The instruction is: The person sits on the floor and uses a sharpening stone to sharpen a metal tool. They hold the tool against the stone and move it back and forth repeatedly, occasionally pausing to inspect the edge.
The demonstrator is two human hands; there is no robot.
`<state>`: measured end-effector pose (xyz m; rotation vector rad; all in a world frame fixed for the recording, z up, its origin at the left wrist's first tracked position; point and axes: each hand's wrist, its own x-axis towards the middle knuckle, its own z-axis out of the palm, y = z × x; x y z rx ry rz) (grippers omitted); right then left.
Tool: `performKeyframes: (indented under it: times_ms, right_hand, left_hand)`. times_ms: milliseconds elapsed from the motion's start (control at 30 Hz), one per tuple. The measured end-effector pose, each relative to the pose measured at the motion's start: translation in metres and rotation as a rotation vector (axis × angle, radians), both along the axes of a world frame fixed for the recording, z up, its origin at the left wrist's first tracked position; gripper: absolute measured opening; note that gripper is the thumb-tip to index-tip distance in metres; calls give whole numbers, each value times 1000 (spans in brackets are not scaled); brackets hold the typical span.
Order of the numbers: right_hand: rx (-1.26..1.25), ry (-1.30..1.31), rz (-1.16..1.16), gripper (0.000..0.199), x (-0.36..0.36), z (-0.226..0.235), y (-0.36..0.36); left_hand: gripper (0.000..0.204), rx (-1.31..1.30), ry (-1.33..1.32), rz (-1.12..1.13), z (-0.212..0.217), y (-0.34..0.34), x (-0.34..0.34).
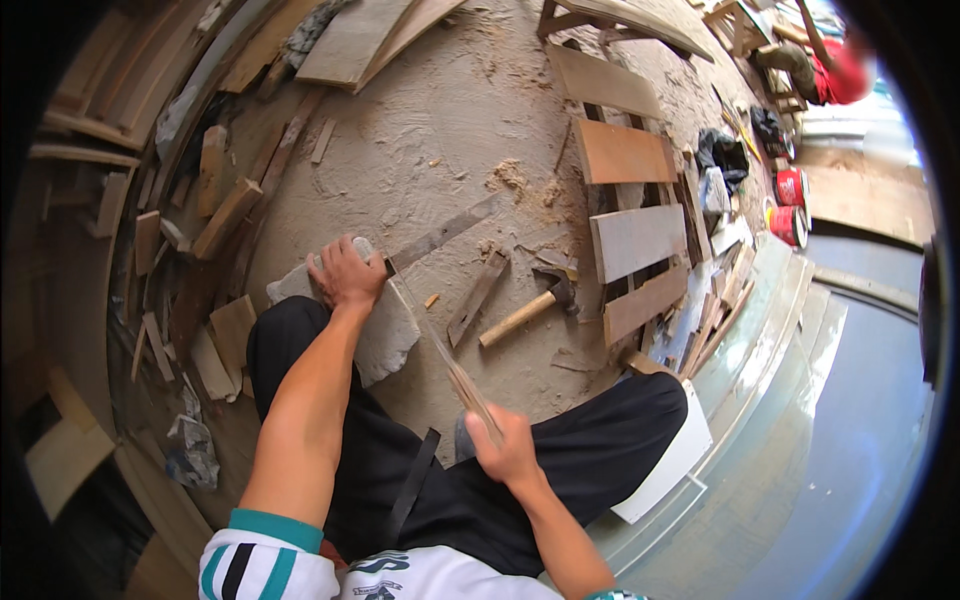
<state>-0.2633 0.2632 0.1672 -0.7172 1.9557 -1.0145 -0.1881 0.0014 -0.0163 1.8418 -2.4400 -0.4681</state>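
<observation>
Pressing left hand (350, 278) onto stone slab (388, 345), beside end of flat strip (440, 236) jutting right of slab; could not tell whether clamped. Gripped thin tool (468, 384), right of slab, tight in right hand (508, 450). Probably needed firm pinning, straight strokes, fingertips clear.

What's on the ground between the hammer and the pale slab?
In the head view, a wood piece and a tiny orange chip lie between hammer and slab; the thin strip in the right hand crosses there too.
</observation>
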Motion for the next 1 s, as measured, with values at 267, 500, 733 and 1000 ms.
performKeyframes:
  times_ms: [267, 500, 733, 1000]
  right_hand:
    - [19, 19, 19, 28, 3, 0, 5]
    - [-15, 119, 10, 24, -2, -39, -16]
    - [-6, 0, -26, 24, 4, 1, 26]
    - [-67, -255, -51, 34, -5, -35, -25]
  left_hand:
    - [46, -30, -40, -4, -3, -3, 5]
    - [46, -59, 24, -24, -13, 3, -5]
    - [46, -26, 10, -2, -7, -1, 3]
    - [46, -93, -47, 0, -10, 1, -2]
